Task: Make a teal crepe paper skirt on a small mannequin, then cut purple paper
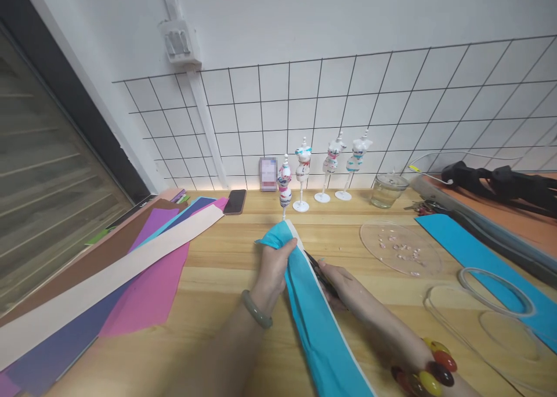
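My left hand [276, 263] pinches the upper end of a long turquoise paper strip [311, 304] with a white edge. The strip is crumpled at its top and runs down toward me past the bottom of the view. On the strip's right side, my right hand [342, 284] is closed around dark scissors [319, 272], their blades lying close to the white edge. Part of the scissors is hidden by the strip and my fingers. Just beyond my left hand stands a small mannequin [284, 182] with a painted body, its base hidden behind the strip.
Several more mannequins [303, 168] stand along the wall. Coloured sheets [152, 269] lie at left beside a phone [235, 202]. A clear plate [369, 240] with small pieces, a glass jar [389, 191], another turquoise strip [456, 246] and a tape ring [467, 278] lie at right.
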`<state>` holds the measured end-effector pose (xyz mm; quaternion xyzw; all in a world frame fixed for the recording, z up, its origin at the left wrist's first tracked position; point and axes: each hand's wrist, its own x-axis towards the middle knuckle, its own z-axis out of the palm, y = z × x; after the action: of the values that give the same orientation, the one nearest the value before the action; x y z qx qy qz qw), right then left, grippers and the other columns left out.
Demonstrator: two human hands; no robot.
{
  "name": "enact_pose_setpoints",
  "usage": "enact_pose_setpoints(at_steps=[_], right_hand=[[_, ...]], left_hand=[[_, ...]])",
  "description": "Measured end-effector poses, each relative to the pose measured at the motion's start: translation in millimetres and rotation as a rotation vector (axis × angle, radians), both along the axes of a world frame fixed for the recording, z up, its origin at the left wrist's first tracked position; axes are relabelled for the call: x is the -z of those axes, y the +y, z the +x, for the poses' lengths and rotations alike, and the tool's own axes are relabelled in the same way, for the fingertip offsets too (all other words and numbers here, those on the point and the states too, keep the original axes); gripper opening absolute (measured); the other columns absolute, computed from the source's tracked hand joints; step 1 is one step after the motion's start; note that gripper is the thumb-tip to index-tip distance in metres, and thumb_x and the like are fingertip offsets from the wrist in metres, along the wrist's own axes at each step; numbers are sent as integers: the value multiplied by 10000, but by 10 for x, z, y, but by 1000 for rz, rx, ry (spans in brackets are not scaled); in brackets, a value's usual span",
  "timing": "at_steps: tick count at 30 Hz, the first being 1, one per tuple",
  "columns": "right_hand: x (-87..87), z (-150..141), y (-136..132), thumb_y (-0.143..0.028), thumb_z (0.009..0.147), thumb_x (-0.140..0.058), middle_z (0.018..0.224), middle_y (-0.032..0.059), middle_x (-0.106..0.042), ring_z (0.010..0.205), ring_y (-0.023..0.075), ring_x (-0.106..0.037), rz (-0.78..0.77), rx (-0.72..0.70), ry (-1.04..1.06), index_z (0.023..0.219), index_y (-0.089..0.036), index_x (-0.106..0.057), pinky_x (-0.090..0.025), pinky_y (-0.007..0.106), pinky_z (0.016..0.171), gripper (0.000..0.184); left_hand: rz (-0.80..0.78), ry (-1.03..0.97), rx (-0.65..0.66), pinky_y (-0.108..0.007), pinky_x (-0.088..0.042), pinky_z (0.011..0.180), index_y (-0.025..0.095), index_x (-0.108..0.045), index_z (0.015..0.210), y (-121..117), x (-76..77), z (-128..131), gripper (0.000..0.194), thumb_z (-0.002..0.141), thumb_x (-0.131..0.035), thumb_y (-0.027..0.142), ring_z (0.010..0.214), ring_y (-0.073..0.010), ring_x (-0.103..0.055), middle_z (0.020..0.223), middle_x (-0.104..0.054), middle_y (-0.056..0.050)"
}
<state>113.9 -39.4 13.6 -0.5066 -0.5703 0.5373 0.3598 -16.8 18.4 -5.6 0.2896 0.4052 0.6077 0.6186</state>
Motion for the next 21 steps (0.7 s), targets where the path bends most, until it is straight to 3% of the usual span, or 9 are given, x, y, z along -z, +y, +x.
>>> enact_pose_setpoints(at_steps=[3,10,16,21], right_hand=[[32,-1,5,-524,842,-316,437,-47,-370,395,98,-319,-28,-61,39,501,-203,-404,-288,230,422,477],[178,-5,52,-567,847,-267,434,-48,-447,345,94,-376,-11,-56,96,573,-202,-461,-318,215,393,496],[102,-24,15,-543,851,-307,360,-53,-425,378,123,-435,65,-38,67,524,-219,-444,-366,239,473,481],[133,-24,5,-506,872,-307,391,-46,-444,413,129,-446,104,-59,57,529,-215,-454,-366,247,497,474]], left_hand=[[-7,0,16,-292,-481,569,138,-592,697,-14,-22,-1,273,507,-752,252,513,-138,-579,604,-634,-6],[-23,17,48,-290,-476,543,138,-586,683,-63,-33,25,268,505,-752,249,488,-137,-572,577,-621,-5],[12,25,37,-285,-477,580,147,-583,678,-109,-39,67,234,535,-739,246,515,-128,-570,595,-623,2],[75,22,-51,-290,-482,606,143,-597,722,-87,-15,63,226,558,-727,229,574,-135,-584,679,-644,-11]])
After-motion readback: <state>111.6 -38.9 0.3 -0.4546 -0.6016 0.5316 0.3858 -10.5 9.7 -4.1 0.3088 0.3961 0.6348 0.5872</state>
